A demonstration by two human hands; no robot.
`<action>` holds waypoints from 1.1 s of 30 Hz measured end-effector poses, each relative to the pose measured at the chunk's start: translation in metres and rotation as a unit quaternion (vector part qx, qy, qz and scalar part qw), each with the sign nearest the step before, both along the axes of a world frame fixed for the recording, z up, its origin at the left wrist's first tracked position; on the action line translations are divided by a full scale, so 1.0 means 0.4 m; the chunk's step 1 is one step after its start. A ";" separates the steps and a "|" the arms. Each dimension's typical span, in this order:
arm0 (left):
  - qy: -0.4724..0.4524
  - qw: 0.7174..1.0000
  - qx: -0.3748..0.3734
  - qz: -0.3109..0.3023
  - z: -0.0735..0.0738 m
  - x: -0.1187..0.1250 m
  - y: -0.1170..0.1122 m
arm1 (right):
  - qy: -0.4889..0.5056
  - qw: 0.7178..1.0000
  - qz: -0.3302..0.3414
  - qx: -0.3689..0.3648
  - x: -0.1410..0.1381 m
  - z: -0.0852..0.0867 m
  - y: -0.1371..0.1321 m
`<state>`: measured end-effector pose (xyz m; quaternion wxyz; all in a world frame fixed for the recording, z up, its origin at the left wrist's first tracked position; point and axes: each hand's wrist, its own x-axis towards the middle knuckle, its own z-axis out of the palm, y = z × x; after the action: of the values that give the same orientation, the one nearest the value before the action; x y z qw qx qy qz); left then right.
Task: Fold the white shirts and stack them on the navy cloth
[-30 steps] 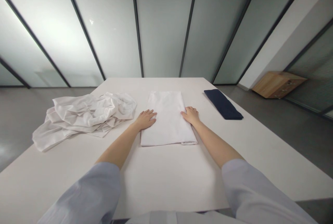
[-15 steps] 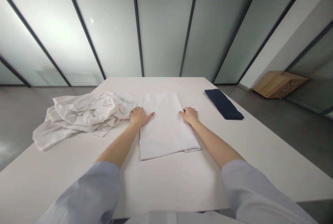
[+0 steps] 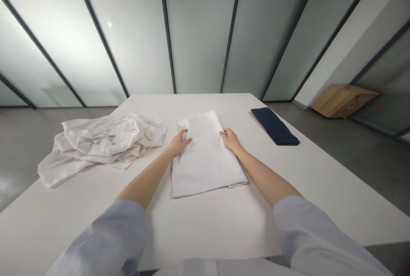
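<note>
A folded white cloth [image 3: 206, 160] lies on the white table in front of me, its far part slightly raised and rippled near my hands. My left hand [image 3: 180, 142] grips its left edge, thumb on top and fingers tucked beneath. On the opposite edge, my right hand [image 3: 230, 139] pinches the fabric the same way, with the fingers partly hidden under it. The near end of the cloth rests on the tabletop.
A crumpled heap of white fabric [image 3: 105, 143] spreads over the table's left side. To the right lies a folded dark navy cloth [image 3: 274, 126]. Beyond the white table [image 3: 211, 224] stand frosted glass panels, and a wooden cabinet [image 3: 344, 101] is on the floor at right.
Both hands have gone from lying along the cloth's sides to gripping its edges. The far part of the white cloth has lifted and creased; its near end stays put.
</note>
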<state>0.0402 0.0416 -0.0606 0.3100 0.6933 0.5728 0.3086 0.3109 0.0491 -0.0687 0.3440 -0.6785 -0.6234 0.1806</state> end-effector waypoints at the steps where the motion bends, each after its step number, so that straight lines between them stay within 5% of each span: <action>1: -0.062 0.998 -0.015 0.005 -0.004 0.001 0.002 | 0.026 1.000 0.001 0.005 0.000 -0.003 0.003; 6: -0.310 0.945 -0.099 0.018 -0.018 -0.002 0.016 | 0.151 0.988 -0.008 -0.014 0.006 -0.006 0.010; 11: -0.338 0.933 -0.102 0.066 -0.011 -0.026 0.033 | 0.297 0.954 -0.006 -0.043 0.016 0.002 0.000; 15: -0.349 0.925 -0.150 0.004 0.002 -0.046 0.026 | 0.343 0.936 0.063 -0.053 0.019 0.002 0.000; 19: -0.293 0.937 -0.180 -0.055 0.007 -0.047 0.016 | 0.325 0.937 0.111 -0.068 0.027 -0.007 0.011; 27: -0.222 0.969 -0.107 0.015 -0.006 -0.041 0.029 | 0.258 0.959 0.108 -0.039 0.046 -0.027 0.029; 33: -0.020 0.998 -0.051 0.017 0.005 -0.025 0.024 | 0.131 0.985 0.109 0.001 0.046 -0.031 0.034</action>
<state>0.0300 0.0514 -0.0588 0.3513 0.6605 0.5932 0.2975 0.3295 0.0628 -0.0811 0.4018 -0.5762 -0.6434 0.3042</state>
